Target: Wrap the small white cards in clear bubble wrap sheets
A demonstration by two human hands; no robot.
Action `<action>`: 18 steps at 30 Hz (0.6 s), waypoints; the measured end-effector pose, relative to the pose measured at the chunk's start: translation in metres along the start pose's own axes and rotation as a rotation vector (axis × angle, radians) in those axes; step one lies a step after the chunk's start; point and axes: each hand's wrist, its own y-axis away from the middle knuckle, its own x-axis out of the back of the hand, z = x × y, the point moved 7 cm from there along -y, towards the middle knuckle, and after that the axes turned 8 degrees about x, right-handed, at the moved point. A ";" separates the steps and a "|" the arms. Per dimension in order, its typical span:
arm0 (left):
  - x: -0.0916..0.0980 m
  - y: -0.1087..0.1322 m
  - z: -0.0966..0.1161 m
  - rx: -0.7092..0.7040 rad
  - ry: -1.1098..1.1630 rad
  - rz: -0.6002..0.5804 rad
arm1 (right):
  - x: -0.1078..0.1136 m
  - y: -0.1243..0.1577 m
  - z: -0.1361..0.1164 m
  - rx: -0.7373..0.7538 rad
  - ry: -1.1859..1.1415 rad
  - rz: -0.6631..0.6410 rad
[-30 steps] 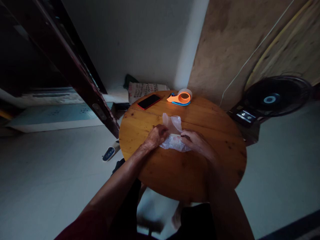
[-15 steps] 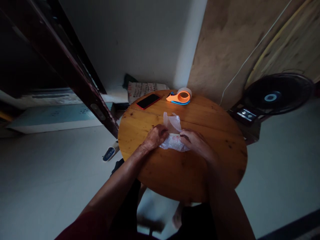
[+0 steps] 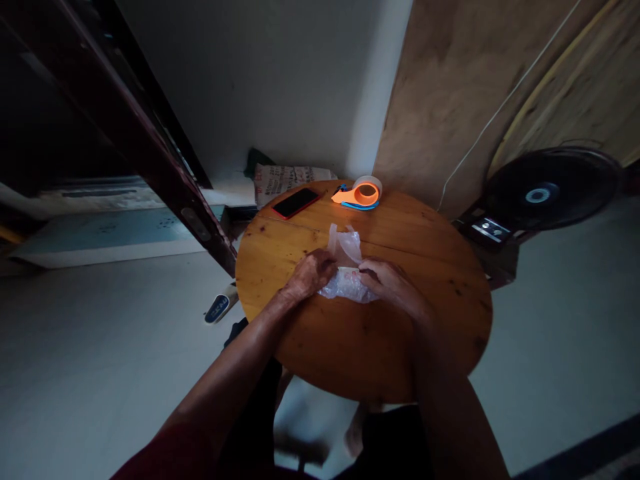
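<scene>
A crumpled clear plastic bag (image 3: 346, 283) lies on the round wooden table (image 3: 430, 267), with a loose flap standing up at its far side. My left hand (image 3: 311, 274) is closed on the bag's left edge. My right hand (image 3: 387, 283) is closed on its right edge, fingers curled over the plastic. Something pale with red marks shows inside the bag between my hands. An orange tape dispenser (image 3: 361, 194) sits at the table's far edge, and a dark phone with a red case (image 3: 296, 203) lies to its left.
A black fan (image 3: 550, 193) stands on the floor to the right beside a plywood wall. A dark wooden ladder (image 3: 135, 133) leans at the left. A slipper (image 3: 220, 307) lies on the floor left of the table. Printed paper (image 3: 285, 179) lies behind the table.
Both hands stay on the bag with only a slight shift; the upright flap of plastic has narrowed a little. The view has drifted slightly.
</scene>
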 end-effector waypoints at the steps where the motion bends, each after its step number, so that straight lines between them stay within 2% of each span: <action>1: 0.000 0.000 0.000 -0.001 0.002 0.001 | 0.000 0.000 -0.001 0.001 -0.004 -0.003; 18: -0.001 0.000 -0.002 -0.016 -0.010 0.003 | -0.001 0.000 0.001 -0.007 -0.013 0.001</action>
